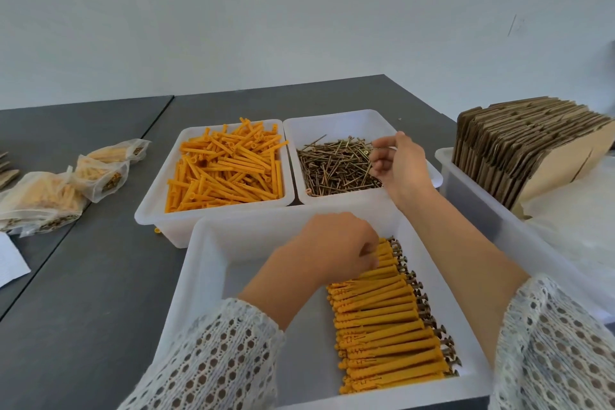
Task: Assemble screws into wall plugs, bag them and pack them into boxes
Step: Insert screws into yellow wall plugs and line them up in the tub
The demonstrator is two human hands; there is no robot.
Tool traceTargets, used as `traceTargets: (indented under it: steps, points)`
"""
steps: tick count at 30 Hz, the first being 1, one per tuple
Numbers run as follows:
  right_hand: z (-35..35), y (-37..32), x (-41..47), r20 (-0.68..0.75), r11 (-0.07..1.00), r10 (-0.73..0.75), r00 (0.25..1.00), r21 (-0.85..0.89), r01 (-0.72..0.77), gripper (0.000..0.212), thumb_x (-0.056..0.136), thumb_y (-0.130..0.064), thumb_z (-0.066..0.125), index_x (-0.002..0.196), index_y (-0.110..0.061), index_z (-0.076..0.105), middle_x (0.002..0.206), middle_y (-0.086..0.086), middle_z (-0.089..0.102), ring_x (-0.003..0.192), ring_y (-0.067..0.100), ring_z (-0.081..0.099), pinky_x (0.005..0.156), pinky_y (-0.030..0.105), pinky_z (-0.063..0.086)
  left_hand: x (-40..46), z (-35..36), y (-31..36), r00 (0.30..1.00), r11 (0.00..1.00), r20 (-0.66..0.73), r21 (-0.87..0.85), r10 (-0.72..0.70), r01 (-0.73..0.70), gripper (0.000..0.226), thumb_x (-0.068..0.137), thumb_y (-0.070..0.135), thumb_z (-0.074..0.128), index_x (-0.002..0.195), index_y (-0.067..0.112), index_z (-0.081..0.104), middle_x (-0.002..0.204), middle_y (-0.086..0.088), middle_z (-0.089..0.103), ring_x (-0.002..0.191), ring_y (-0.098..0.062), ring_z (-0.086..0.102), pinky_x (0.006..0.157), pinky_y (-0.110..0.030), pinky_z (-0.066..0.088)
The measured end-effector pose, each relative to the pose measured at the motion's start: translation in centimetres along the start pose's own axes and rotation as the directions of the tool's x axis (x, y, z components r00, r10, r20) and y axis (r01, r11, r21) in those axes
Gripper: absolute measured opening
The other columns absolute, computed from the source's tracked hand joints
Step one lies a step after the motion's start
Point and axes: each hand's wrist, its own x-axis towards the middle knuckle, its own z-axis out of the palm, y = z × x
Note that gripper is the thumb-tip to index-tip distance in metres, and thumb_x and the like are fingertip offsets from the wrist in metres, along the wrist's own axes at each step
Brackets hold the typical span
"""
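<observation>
Near tray [213,263], white plastic, holding a neat row of assembled plugs [389,319], orange, screw heads pointing right. Left hand [336,246] curled over the far end of that row, fingertips down among the top plugs; whether actually pinching one, cannot tell. Right hand [396,163] reaching over the screw tray [336,123], thumb and forefinger pinching a single screw [382,142] held level above the loose screws [336,166]. Beside it to the left, touching, the plug tray [156,196], heaped with loose orange plugs [226,166]. One stray plug end [156,230] peeking out on the table just under that tray's near corner. Far left on the grey table [83,293]: several filled clear bags [50,196], plugs and screws inside. Right side: another white bin [472,196] with a stack of flat cardboard boxes [519,150] standing on edge, leaning. White lacy sleeves [219,359] on both forearms.
</observation>
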Motion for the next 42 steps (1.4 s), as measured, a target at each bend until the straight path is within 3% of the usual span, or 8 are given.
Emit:
traceTargets:
  steps: [6, 19, 23, 26, 29, 32, 35, 42]
  points:
    - [0.0, 0.1, 0.0, 0.006, 0.998, -0.008, 1.0, -0.062, 0.008, 0.047, 0.107, -0.023, 0.029, 0.079, -0.005, 0.063, 0.052, 0.003, 0.058, 0.042, 0.011, 0.045, 0.043, 0.022, 0.04, 0.9, 1.3, 1.6, 0.999, 1.0, 0.031, 0.021, 0.021, -0.022, 0.027, 0.097, 0.045, 0.055, 0.087, 0.02, 0.057, 0.084, 0.002, 0.054, 0.078, -0.022, 0.053, 0.065, -0.031, 0.037]
    - [0.1, 0.1, 0.0, 0.009, 0.991, -0.024, 1.0, -0.132, 0.025, 0.042, 0.105, -0.019, 0.031, 0.082, -0.005, 0.063, 0.058, 0.006, 0.059, 0.047, 0.013, 0.047, 0.047, 0.024, 0.042, 0.9, 1.3, 1.2, 0.996, 0.968, 0.066, -0.245, 0.065, -0.047, 0.008, 0.096, 0.028, 0.057, 0.1, 0.026, 0.063, 0.087, 0.011, 0.056, 0.086, -0.013, 0.053, 0.072, -0.033, 0.045]
    - [0.0, 0.3, 0.0, 0.028, 0.979, -0.081, 0.996, -0.185, 0.085, 0.037, 0.1, -0.01, 0.032, 0.08, -0.004, 0.062, 0.057, 0.006, 0.058, 0.048, 0.015, 0.045, 0.047, 0.025, 0.04, 1.0, 0.2, 0.6, 0.99, 0.957, -0.137, -0.28, 0.041, -0.079, 0.014, 0.099, 0.028, 0.052, 0.1, 0.027, 0.066, 0.088, 0.01, 0.065, 0.079, -0.006, 0.057, 0.07, -0.032, 0.048]
    - [0.1, 0.4, -0.2, 0.038, 0.953, -0.132, 0.991, -0.271, 0.137, 0.035, 0.098, -0.009, 0.033, 0.08, -0.004, 0.062, 0.059, 0.006, 0.058, 0.049, 0.015, 0.046, 0.047, 0.025, 0.04, 0.6, -1.4, 0.0, 0.907, 0.924, -0.422, -0.347, -0.003, -0.158, 0.014, 0.098, 0.024, 0.053, 0.093, 0.029, 0.065, 0.065, 0.016, 0.054, 0.06, 0.001, 0.051, 0.055, -0.019, 0.035]
    - [0.2, 0.4, -0.2, 0.045, 0.944, -0.147, 0.988, -0.292, 0.154, 0.033, 0.098, -0.008, 0.033, 0.082, -0.003, 0.062, 0.061, 0.006, 0.058, 0.051, 0.016, 0.047, 0.048, 0.025, 0.041, 0.1, -2.7, -1.4, 0.77, 0.934, -0.631, -0.326, -0.098, -0.149, 0.015, 0.098, 0.02, 0.052, 0.095, 0.027, 0.065, 0.061, 0.014, 0.053, 0.057, -0.007, 0.051, 0.051, -0.022, 0.033]
    - [0.1, 0.5, -0.3, 0.028, 0.924, -0.171, 0.985, -0.341, 0.17, 0.034, 0.098, -0.008, 0.032, 0.084, -0.005, 0.063, 0.062, 0.006, 0.059, 0.049, 0.013, 0.046, 0.048, 0.024, 0.042, -0.5, -3.2, -3.7, 0.648, 0.926, -0.714, -0.376, -0.266, -0.034, 0.021, 0.099, 0.013, 0.049, 0.098, 0.023, 0.067, 0.06, 0.01, 0.053, 0.053, -0.011, 0.05, 0.049, -0.031, 0.038]
    - [0.1, 0.7, -0.5, 0.01, 0.873, -0.241, 0.97, -0.435, 0.222, 0.035, 0.098, -0.007, 0.034, 0.083, -0.007, 0.065, 0.061, 0.003, 0.059, 0.048, 0.009, 0.047, 0.048, 0.021, 0.042, -1.0, -2.8, -6.0, 0.565, 0.858, -0.677, -0.499, -0.472, 0.12, 0.028, 0.099, 0.012, 0.044, 0.094, 0.024, 0.069, 0.055, 0.014, 0.048, 0.047, -0.006, 0.043, 0.05, -0.027, 0.029]
    - [0.2, 1.3, -0.4, 0.072, 0.719, -0.343, 0.936, -0.621, 0.312, 0.035, 0.098, -0.009, 0.035, 0.077, -0.012, 0.063, 0.063, 0.004, 0.059, 0.052, 0.01, 0.046, 0.05, 0.024, 0.039, -1.0, -0.7, -8.1, 0.725, 0.804, -0.429, -0.52, -0.539, 0.29, 0.036, 0.098, 0.013, 0.04, 0.09, 0.032, 0.07, 0.059, 0.016, 0.052, 0.051, -0.006, 0.044, 0.05, -0.026, 0.028]
